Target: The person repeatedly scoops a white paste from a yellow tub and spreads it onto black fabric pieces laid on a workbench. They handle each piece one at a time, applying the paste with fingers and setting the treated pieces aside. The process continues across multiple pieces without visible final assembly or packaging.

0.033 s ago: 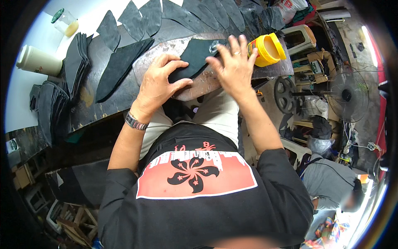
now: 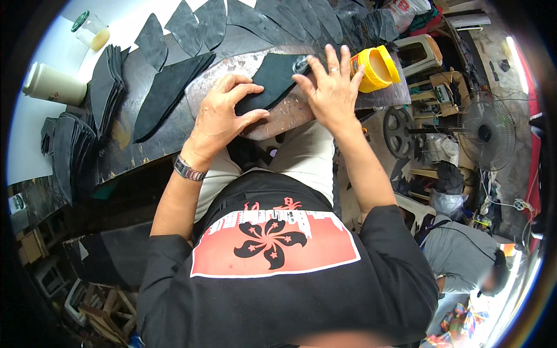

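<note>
A black leather-like piece (image 2: 272, 78) lies flat on a worn board (image 2: 217, 69) in front of me. Across its left end rests my left hand (image 2: 223, 110), fingers bent and thumb held apart, with the fingertips on or beside its edge. My right hand (image 2: 333, 93) is open over the right end, palm down and fingers spread. Its index fingertip is at a shiny clear patch (image 2: 300, 64) on the piece; whether this is gel or thin plastic I cannot tell. A yellow tub (image 2: 362, 64) lies tilted just right of that hand, its mouth facing right.
A long black stack of pieces (image 2: 168, 95) lies left of the board. Cut black pieces (image 2: 212, 26) line the far side. More stacks (image 2: 75, 145), a pale cup (image 2: 55, 84) and a jar (image 2: 90, 32) stand left. A fan (image 2: 486, 132) and a bent-over person (image 2: 461, 252) are at right.
My right hand has shifted slightly to the right, uncovering more of the piece's right end. The left hand stays in place.
</note>
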`<state>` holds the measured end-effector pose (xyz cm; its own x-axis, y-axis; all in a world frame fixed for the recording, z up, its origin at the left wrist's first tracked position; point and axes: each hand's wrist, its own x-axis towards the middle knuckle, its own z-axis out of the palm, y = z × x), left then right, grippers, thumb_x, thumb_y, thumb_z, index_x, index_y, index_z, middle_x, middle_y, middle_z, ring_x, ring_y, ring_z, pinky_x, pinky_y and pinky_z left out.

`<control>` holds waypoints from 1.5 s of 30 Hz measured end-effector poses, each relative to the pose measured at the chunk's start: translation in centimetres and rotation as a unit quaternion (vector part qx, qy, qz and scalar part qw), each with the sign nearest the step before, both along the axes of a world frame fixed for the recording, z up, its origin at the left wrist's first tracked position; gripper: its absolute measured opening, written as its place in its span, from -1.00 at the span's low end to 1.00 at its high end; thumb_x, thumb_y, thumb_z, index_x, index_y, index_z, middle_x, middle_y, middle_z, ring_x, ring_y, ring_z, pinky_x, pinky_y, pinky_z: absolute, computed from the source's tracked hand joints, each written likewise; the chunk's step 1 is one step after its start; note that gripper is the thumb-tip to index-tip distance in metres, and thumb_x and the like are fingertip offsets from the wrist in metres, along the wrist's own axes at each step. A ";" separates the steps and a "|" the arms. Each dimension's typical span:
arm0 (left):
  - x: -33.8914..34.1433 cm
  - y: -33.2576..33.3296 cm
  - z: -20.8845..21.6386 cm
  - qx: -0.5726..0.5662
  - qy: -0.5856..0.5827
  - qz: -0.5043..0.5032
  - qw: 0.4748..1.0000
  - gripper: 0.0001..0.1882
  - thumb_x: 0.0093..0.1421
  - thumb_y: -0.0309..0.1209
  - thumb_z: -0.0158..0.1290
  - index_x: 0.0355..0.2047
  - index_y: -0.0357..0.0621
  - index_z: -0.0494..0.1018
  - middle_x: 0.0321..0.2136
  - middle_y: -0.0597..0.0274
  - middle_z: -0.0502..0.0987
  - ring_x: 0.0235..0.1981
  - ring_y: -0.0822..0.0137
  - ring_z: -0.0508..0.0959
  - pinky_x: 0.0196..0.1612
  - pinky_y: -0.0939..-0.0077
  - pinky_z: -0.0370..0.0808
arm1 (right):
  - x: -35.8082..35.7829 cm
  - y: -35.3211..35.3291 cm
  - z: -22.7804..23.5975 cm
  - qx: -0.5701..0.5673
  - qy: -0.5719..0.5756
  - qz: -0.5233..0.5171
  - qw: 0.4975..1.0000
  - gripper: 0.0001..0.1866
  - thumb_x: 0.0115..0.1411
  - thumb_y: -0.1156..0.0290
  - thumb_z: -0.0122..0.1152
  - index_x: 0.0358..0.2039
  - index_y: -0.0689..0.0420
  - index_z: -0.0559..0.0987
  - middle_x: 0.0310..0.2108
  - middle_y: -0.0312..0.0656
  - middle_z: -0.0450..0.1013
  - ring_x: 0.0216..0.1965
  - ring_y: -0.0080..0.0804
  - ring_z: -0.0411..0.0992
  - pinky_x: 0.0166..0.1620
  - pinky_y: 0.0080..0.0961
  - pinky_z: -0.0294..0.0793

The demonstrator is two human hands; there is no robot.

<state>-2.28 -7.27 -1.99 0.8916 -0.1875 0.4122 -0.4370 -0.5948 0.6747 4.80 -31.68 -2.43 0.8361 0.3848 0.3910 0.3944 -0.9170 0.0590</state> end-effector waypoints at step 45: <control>0.2 0.0 -1.5 -0.043 -0.064 0.026 0.997 -0.61 -0.08 -0.35 0.43 -0.25 -0.21 0.60 -0.15 0.10 0.59 -0.06 0.07 0.57 0.03 0.28 0.52 | 2.6 3.7 0.1 -0.067 0.112 0.158 0.979 -0.12 0.29 -0.42 -0.18 0.45 -0.15 0.20 0.50 -0.06 -0.02 0.55 -0.06 -0.28 0.41 0.36 -0.46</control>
<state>-2.05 -7.22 -3.48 0.8381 -0.1009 0.5362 -0.4928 -0.5617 0.6646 7.45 -28.02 -2.35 0.7268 0.6725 0.1400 0.6732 -0.7378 0.0494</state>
